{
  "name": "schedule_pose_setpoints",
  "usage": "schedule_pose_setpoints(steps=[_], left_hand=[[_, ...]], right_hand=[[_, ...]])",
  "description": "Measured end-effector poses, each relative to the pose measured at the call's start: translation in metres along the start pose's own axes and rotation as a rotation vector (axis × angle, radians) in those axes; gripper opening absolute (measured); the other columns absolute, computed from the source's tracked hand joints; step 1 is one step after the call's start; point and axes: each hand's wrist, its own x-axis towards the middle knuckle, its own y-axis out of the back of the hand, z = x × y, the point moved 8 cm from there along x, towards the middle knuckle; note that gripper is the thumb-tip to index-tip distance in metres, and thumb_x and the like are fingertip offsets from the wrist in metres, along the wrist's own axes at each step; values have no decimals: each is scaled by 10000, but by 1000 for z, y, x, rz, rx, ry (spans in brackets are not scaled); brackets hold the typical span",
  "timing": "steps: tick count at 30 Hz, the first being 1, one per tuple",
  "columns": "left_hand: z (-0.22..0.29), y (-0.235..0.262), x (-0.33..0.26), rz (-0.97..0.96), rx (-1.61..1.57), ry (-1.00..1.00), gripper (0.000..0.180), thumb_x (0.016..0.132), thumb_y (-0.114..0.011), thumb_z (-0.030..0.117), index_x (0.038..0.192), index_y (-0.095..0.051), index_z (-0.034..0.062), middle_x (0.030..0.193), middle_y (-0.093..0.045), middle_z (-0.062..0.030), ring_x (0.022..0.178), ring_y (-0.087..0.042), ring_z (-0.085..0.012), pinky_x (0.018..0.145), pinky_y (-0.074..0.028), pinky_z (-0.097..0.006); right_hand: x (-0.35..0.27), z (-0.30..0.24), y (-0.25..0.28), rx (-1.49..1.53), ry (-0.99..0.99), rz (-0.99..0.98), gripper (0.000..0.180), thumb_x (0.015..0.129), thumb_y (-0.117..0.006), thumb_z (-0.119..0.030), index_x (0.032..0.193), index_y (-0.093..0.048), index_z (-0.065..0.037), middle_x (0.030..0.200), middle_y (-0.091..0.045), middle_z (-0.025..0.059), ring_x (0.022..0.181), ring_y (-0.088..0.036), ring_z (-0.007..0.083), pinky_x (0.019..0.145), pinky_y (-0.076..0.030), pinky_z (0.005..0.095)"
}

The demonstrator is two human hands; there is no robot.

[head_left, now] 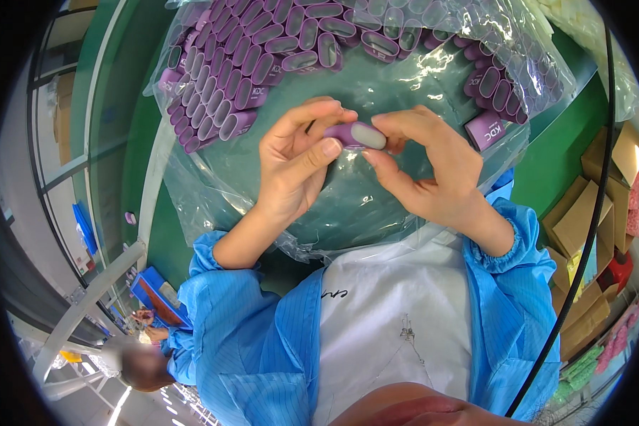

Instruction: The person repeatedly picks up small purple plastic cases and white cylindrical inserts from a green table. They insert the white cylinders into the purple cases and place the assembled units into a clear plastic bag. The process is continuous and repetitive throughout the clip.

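Between my two hands is a small purple oval sleeve (342,132). Its pale grey oval end (368,136) faces up and to the right; I cannot tell whether that is a hollow or a solid face. My left hand (291,163) grips the purple side between thumb and fingers. The thumb and index finger of my right hand (437,157) are at the grey end, closed around its edge. Clear plastic film (366,195) lies on the green surface beneath both hands. Beyond them stand many similar purple sleeves (252,57), packed in rows with grey openings showing.
More purple sleeves (500,89) sit at the far right, partly under clear film. Open cardboard boxes (579,220) stand to the right. A black cable (595,213) runs down that side. At the lower left, a co-worker in a blue sleeve (182,355) is near a blue tray (160,295).
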Motion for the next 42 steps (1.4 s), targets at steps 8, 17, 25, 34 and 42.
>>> schedule_pose_setpoints(steps=[8, 17, 25, 34, 42], left_hand=[[10, -6, 8, -113, 46, -87, 410, 898, -658, -115, 1284, -559, -14, 1286, -533, -152, 1206, -594, -282, 1005, -519, -407], [14, -11, 5, -114, 525, -123, 347, 862, -695, -152, 1197, -647, -78, 1226, -621, -189, 1137, -652, -278, 982, -577, -382], [7, -7, 3, -129, 543, -170, 333, 863, -690, -149, 1178, -667, -45, 1200, -653, -210, 1122, -681, -322, 961, -600, -404], [13, -15, 3, -183, 668, -217, 346, 863, -691, -145, 1186, -665, -24, 1195, -652, -206, 1124, -680, -327, 953, -602, -407], [81, -1, 2, -4, 1080, -453, 285, 879, -752, -31, 1154, -686, 6, 1155, -696, -125, 1016, -691, -200, 858, -578, -301]], right_hand=[[-2, 2, -3, 31, -21, -42, 390, 774, -785, 60, 1141, -656, 21, 890, -683, 115, 700, -654, 209, 575, -525, 302], [-2, -7, 3, -69, 136, -37, 356, 767, -808, 64, 1106, -703, 48, 915, -684, 138, 674, -631, 205, 553, -499, 293], [-12, -6, -3, -174, 190, -64, 386, 720, -792, 96, 1099, -734, 48, 898, -662, 139, 650, -603, 218, 537, -476, 311], [-14, -9, -4, -259, 295, -138, 410, 690, -754, 15, 1093, -708, 73, 914, -646, 141, 651, -606, 223, 527, -498, 299], [0, -4, 31, -115, 109, -19, 309, 739, -852, -52, 982, -702, 67, 928, -699, 154, 673, -648, 251, 550, -520, 329]])
